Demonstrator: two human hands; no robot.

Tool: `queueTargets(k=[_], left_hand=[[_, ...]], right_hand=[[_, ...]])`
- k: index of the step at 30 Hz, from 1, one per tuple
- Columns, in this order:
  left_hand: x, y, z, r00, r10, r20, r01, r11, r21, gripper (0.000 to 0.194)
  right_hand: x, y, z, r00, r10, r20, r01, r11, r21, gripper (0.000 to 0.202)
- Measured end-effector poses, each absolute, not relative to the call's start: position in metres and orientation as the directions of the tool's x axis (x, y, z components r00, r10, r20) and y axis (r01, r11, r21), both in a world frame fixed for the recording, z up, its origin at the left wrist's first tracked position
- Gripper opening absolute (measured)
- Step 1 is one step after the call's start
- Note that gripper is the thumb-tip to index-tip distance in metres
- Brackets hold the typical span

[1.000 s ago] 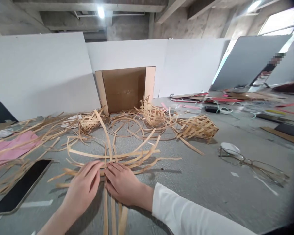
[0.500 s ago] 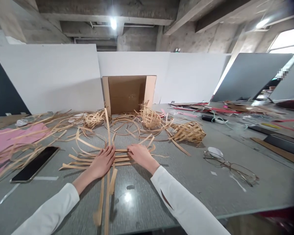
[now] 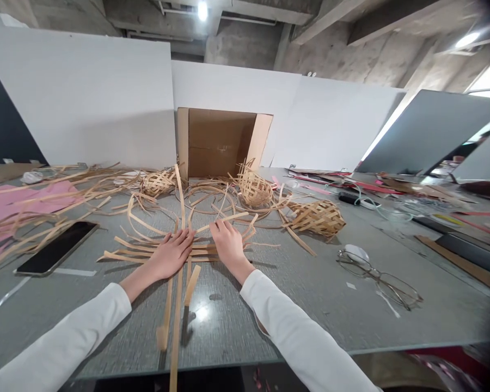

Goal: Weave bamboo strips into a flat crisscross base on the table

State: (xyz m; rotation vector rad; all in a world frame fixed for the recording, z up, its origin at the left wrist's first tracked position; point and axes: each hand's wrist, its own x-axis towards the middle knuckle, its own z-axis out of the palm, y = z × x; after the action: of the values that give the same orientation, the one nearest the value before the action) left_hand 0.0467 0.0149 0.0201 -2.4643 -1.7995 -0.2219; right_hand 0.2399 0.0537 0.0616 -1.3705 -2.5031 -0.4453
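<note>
Pale bamboo-like strips (image 3: 204,252) cross one another on the table in front of me, several lying sideways and others running toward me. My left hand (image 3: 173,253) lies flat over the crossing, fingers stretched out and pressing on the strips. Just to its right, my right hand (image 3: 228,247) has its fingers bent and closed on one sideways strip (image 3: 240,216), whose end slants up past the knuckles. The fingertips are partly hidden. A short strip end (image 3: 193,284) sticks up below the left hand.
Woven strip pieces (image 3: 316,218) and loose coils lie behind my hands, before a cardboard box (image 3: 222,144). A phone (image 3: 57,249) and pink sheet (image 3: 28,204) are left. Eyeglasses (image 3: 379,277) lie right. White panels (image 3: 85,98) stand behind. The table's front edge (image 3: 310,356) is near me.
My right hand has turned so its fingers point farther forward, and the strip in it has lifted and slanted. The left hand stays on the crossing. The head view has tilted down.
</note>
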Motion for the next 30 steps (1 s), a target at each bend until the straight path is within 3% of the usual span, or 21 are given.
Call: queueTargets(k=[9, 17, 24, 27, 30], left_hand=[[0.049, 0.013, 0.025, 0.265, 0.956, 0.129, 0.963, -0.270, 0.018, 0.050], [0.052, 0.011, 0.028, 0.228, 0.970, 0.079, 0.972, -0.232, 0.045, 0.048], [0.053, 0.012, 0.030, 0.211, 0.977, 0.040, 0.976, -0.213, 0.051, 0.048], [0.052, 0.012, 0.030, 0.217, 0.976, 0.028, 0.975, -0.218, 0.046, 0.049], [0.052, 0.011, 0.031, 0.230, 0.973, 0.023, 0.972, -0.230, 0.043, 0.050]], right_hand=[[0.239, 0.055, 0.058, -0.587, 0.698, 0.410, 0.806, 0.549, 0.220, 0.027], [0.245, 0.057, 0.060, -0.698, 0.639, 0.323, 0.715, 0.634, 0.294, 0.024], [0.250, 0.055, 0.063, -0.695, 0.674, 0.249, 0.717, 0.632, 0.292, 0.025], [0.249, 0.057, 0.063, -0.681, 0.705, 0.200, 0.728, 0.620, 0.291, 0.016], [0.249, 0.059, 0.063, -0.659, 0.735, 0.156, 0.743, 0.607, 0.282, 0.023]])
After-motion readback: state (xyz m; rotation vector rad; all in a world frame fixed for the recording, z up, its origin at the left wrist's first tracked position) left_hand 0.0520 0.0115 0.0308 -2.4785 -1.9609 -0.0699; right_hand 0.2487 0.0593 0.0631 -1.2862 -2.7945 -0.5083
